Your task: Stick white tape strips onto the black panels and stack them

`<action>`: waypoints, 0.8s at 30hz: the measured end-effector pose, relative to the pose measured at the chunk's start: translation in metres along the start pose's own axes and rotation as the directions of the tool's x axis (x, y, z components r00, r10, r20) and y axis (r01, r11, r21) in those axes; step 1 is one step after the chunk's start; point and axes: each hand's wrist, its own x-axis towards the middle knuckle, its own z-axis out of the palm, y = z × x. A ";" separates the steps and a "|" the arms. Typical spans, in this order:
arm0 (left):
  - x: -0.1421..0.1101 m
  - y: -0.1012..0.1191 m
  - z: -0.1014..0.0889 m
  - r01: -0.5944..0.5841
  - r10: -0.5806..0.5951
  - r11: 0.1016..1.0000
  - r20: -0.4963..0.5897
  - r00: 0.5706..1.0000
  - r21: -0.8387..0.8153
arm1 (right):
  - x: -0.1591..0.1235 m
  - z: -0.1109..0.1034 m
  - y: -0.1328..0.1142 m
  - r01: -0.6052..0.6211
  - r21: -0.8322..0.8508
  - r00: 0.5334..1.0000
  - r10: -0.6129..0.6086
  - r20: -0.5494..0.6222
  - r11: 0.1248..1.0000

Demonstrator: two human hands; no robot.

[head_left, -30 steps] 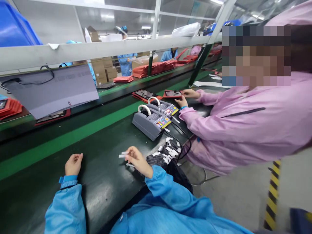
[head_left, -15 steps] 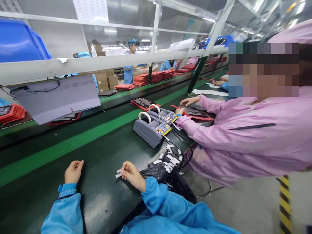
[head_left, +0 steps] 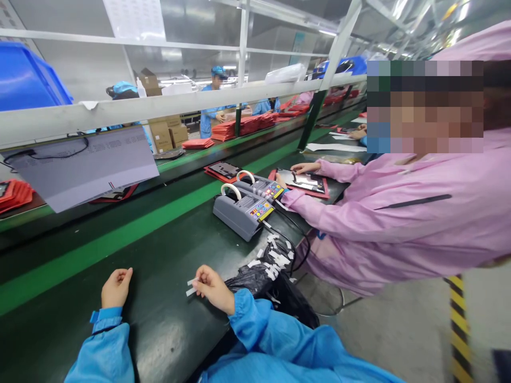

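My right hand [head_left: 213, 290] pinches short white tape strips between thumb and fingers. One tape strip [head_left: 190, 292] pokes out to the left, a second just above it. On the left, my left hand [head_left: 115, 288] rests at the dark green bench [head_left: 159, 319] with its fingers curled in and thumb pressed against them; nothing shows in it. Beyond my right hand are two grey tape dispensers [head_left: 239, 217], each with a white tape roll on top. A black plastic bag [head_left: 255, 280] with many white tape scraps on it hangs over the bench edge beside my right forearm.
A co-worker in pink [head_left: 391, 213] sits at right, both hands at a dark flat panel on a red sheet [head_left: 307, 183]. Another panel on red [head_left: 225, 170] lies behind the dispensers. Black cables [head_left: 305, 250] hang off the edge. A white rail [head_left: 179, 103] crosses above the bench.
The view has shifted slightly. My hands keep almost the same pose, the strips still in the right one. The co-worker's panel on red has turned and now shows a brighter face.
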 end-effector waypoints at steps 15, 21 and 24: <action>0.003 -0.008 0.003 -0.024 0.025 1.000 0.005 1.000 -0.020 | 0.000 -0.002 0.003 0.003 -0.023 1.000 -0.003 0.005 1.000; 0.009 -0.019 0.005 -0.038 0.038 0.999 0.047 0.998 -0.009 | -0.001 -0.002 0.001 0.010 -0.034 1.000 -0.009 0.023 0.999; 0.006 -0.015 0.005 -0.047 0.047 0.999 0.008 0.999 0.012 | -0.003 -0.001 -0.001 0.027 -0.027 1.000 -0.026 0.013 0.999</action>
